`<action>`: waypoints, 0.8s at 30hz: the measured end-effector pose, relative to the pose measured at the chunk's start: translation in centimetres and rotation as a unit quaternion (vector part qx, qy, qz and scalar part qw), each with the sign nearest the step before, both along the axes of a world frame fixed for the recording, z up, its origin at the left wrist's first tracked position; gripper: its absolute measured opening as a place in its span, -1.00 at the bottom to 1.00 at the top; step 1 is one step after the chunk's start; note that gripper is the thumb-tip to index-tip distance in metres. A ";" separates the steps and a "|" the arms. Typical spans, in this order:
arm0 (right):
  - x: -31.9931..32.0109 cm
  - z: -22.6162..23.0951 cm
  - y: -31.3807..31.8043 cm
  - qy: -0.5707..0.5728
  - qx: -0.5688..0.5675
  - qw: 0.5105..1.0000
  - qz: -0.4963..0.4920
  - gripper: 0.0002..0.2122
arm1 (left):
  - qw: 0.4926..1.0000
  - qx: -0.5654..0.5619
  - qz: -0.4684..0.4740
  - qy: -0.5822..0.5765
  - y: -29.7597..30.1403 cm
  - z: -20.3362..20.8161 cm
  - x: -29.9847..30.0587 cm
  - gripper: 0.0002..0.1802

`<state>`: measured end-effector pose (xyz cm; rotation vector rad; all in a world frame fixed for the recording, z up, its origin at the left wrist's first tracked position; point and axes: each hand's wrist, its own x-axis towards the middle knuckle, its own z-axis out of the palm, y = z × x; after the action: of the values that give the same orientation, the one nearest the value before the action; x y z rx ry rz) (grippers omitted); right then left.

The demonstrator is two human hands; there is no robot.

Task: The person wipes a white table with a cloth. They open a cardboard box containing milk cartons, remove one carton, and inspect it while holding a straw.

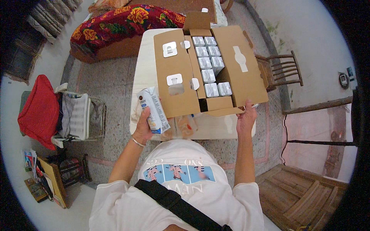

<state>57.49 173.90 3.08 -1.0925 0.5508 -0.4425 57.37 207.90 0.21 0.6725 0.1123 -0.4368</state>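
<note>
My left hand (143, 125) is wrapped round a white and blue drink carton (154, 109), held tilted just left of an open cardboard box (239, 82). Inside the box, several similar cartons (208, 76) stand in two columns, with a gap in the right column near the front. The box flaps are spread to both sides, the left one with white plastic handle pieces (169, 49). At the near right corner, my right hand (247, 112) grips the edge of the cardboard box.
Under the box is a table with a pale cover (144, 69); a crumpled clear plastic bag (187, 125) lies at its near edge. A wooden chair (283, 71) stands to the right, a white chair (80, 115) with red cloth to the left. A bed with a red floral cover (127, 21) is beyond.
</note>
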 end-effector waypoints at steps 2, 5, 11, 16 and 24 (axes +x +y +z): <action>0.6 -0.1 0.1 0.016 -0.004 1.000 0.014 -0.77 | 1.000 0.027 -0.004 0.000 -1.0 0.9 0.0 -0.22; 1.5 -0.5 0.9 0.011 -0.043 0.999 0.006 -0.77 | 0.994 0.103 -0.012 -0.031 -1.8 2.1 0.4 -0.26; 2.2 0.3 1.7 -0.041 -0.144 0.989 -0.013 -0.75 | 0.995 0.099 -0.002 -0.022 -1.8 2.0 0.6 -0.27; 2.5 0.5 3.1 -0.051 -0.111 0.990 -0.076 -0.74 | 0.992 0.119 -0.021 -0.027 -2.1 2.0 0.8 -0.24; 2.6 -0.1 4.2 -0.110 -0.114 0.980 -0.121 -0.76 | 0.996 0.083 0.016 -0.016 -3.2 0.8 0.7 -0.48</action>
<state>60.14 178.11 2.99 -1.1810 0.4442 -0.8462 58.04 204.66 1.02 0.8398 0.1295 -0.3875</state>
